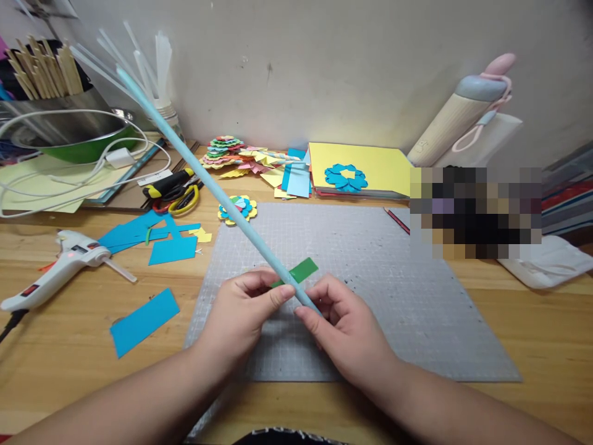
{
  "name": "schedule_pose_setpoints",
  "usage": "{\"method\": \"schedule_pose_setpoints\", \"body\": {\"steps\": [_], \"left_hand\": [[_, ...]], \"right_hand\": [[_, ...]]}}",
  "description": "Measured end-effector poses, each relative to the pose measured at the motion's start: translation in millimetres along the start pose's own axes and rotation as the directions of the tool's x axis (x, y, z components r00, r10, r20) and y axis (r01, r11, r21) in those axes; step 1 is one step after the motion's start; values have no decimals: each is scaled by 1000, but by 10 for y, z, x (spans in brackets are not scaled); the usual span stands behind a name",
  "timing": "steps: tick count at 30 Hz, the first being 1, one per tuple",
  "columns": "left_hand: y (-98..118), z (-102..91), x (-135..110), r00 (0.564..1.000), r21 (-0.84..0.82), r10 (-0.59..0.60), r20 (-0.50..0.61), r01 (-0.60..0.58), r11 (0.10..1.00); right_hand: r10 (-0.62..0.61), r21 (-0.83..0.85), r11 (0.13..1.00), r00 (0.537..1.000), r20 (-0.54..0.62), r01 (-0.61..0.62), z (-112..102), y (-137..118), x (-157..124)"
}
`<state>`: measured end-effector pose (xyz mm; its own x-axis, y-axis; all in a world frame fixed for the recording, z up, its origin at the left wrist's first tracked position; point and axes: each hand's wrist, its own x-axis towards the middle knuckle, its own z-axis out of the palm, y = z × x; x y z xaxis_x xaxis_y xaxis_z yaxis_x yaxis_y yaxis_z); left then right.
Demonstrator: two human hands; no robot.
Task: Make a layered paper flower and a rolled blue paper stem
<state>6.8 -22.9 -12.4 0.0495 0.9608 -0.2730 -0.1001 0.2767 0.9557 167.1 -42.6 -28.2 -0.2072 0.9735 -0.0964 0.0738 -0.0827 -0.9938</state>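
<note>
A long light-blue paper tube [208, 179] slants from the upper left down to both hands. My left hand [250, 309] pinches it near its lower part, thumb on top. Around the lower end close the fingers of my right hand [343, 321]. A small green paper strip [304, 270] lies across behind the tube, touching it by my left fingertips; whether it is stuck on cannot be told. Below the hands spreads a grey cutting mat [393, 334]. Near its upper left corner is a layered paper flower [237, 210] in yellow, blue and pink.
At left lie a white glue gun [60, 269], blue paper pieces [145, 322], and yellow-handled scissors [185, 201]. Yellow paper sheets [365, 164] carry a blue paper flower [346, 177]. A red pencil [397, 220] rests on the mat; a bottle [458, 117] leans at the back right.
</note>
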Motion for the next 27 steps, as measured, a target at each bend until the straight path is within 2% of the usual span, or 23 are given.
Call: {"method": "schedule_pose_setpoints", "body": {"steps": [2,4,10,19,21,23,25,27], "left_hand": [[-2,19,8,998,-38,-47,-32,46,998],[-17,23,19,998,-71,-60,-29,58,996],[-71,-28,39,991,-137,-41,124,58,989],[-42,-5,64,976,-116,-16,216,42,992],[-37,-15,65,984,-93,-44,175,61,994],[-28,-61,90,994,-19,-71,86,73,997],[-12,-139,149,998,104,-64,-1,64,993],[12,-228,228,998,281,2,-57,14,959]], "right_hand": [[-40,-61,997,999,-8,39,0,25,-3],[0,-35,999,1000,5,0,-2,31,6],[217,157,962,974,62,-224,-30,-47,59],[282,308,898,948,145,-314,-82,-39,131],[297,373,866,943,153,-333,-94,-43,142],[293,437,836,943,160,-333,-108,-49,149],[279,470,821,946,164,-324,-120,-53,150],[267,467,826,948,171,-317,-124,-56,144]]}}
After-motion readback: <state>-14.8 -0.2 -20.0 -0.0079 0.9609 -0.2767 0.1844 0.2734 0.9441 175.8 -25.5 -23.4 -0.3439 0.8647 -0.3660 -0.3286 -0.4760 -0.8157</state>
